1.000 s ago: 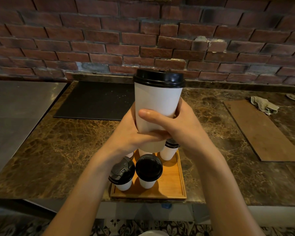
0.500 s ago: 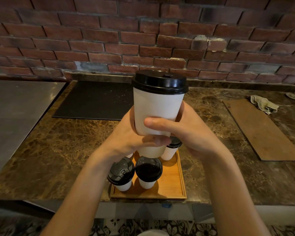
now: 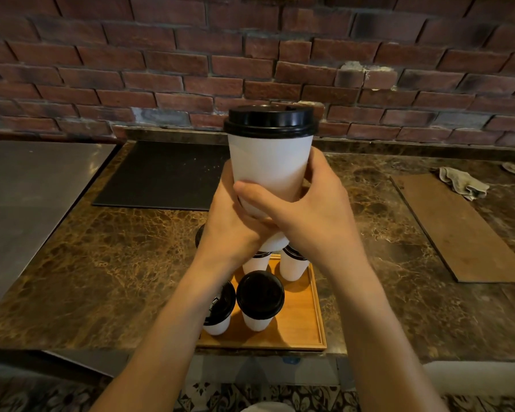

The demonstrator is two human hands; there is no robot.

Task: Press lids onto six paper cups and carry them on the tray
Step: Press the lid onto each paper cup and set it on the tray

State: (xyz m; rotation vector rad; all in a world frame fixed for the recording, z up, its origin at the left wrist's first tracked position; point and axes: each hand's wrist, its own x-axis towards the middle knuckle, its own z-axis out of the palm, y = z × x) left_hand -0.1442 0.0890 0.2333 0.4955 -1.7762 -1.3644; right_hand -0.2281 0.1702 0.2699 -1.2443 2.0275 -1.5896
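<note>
Plain cup (image 3: 270,166) in left hand (image 3: 234,231), right hand (image 3: 312,217)

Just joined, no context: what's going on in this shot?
A person holds one paper cup upright in the air, with the left hand and right hand both wrapped round its lower half. Its black lid looks seated. Below, a wooden tray sits at the near edge of the counter. At least four more lidded cups stand on it, and the hands may hide others. The tray's near right corner is bare.
</note>
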